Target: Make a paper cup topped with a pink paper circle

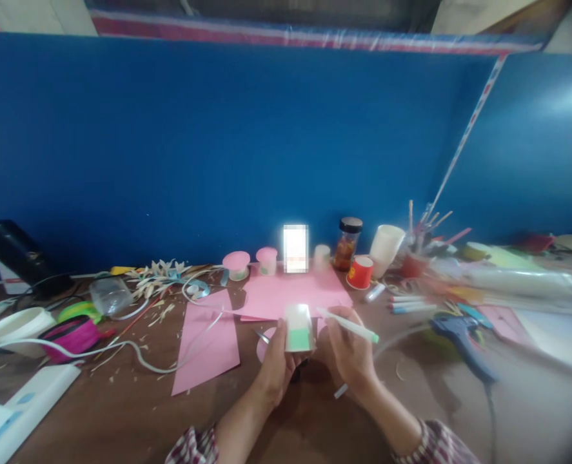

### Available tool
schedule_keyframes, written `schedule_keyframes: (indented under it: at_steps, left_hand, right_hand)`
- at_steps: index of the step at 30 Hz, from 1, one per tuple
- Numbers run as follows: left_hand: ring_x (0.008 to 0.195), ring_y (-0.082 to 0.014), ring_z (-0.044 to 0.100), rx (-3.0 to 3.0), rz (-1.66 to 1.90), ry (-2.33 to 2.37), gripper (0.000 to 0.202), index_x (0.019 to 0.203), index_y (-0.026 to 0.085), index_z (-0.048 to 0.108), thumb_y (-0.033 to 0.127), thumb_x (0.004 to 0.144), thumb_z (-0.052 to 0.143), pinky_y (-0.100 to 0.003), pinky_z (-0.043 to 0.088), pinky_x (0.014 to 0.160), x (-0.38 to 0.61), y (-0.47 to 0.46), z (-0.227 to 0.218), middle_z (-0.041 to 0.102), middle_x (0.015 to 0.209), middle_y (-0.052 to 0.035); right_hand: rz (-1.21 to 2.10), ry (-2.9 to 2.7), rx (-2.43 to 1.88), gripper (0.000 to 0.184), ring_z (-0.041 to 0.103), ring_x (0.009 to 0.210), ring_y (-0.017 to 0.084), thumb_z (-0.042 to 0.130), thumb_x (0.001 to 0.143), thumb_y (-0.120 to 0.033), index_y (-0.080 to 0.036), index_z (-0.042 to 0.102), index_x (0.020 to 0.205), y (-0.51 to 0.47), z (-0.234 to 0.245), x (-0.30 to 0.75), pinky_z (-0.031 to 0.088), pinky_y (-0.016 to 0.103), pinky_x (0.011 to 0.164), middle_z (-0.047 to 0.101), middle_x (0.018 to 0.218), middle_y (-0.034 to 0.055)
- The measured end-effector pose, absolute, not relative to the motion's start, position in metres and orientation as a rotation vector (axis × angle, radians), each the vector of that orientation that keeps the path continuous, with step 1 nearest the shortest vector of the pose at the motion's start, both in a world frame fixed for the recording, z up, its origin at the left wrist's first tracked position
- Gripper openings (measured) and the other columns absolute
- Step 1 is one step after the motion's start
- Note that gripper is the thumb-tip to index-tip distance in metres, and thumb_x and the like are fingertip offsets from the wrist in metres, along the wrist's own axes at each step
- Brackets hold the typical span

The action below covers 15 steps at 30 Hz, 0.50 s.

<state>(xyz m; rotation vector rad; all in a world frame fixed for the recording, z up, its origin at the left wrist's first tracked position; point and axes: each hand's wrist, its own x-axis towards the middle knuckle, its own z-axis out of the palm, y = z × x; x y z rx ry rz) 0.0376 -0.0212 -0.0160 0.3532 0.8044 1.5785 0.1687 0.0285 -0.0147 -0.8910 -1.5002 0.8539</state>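
Observation:
My left hand is closed round a paper cup, white on top with a green lower part, held above the table. In my right hand is a white marker pen with a green end pointing right; its other end lies close to the cup. Below my right hand a small whitish stick-like piece shows, perhaps a pen cap. Scissors and a pink paper disc lie partly hidden behind my left hand. Pink paper sheets spread out behind the cup.
Pink-topped cups stand at the back, near a lidded jar and a red cup. A glue gun and markers lie to the right. On the left are a white cable, a power strip and tape rolls.

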Motion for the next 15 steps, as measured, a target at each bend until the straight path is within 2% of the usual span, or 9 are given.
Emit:
schedule_keyframes:
  at_steps: [8,15]
  left_hand:
    - [0.083,-0.0248,0.069,0.377,1.576,0.831,0.044,0.096,0.012,0.071,0.052,0.078,0.068,-0.036,0.052,0.08,0.034,-0.021,-0.012,0.074,0.088,-0.0107]
    - [0.08,-0.0252,0.069,0.374,1.558,0.855,0.048,0.092,0.01,0.072,0.055,0.076,0.069,-0.037,0.053,0.079,0.032,-0.022,-0.009,0.074,0.086,-0.0128]
  right_hand:
    - [0.675,-1.589,-0.885,0.017,0.058,0.059,0.016,0.051,0.093,-0.03,-0.018,0.062,0.093,0.033,-0.026,0.169,0.049,0.025,0.055,0.061,0.071,0.0018]
    - [0.651,-1.535,-0.872,0.016,0.058,0.055,0.015,0.055,0.09,-0.031,-0.019,0.066,0.088,0.032,-0.023,0.168,0.048,0.023,0.05,0.063,0.067,0.002]
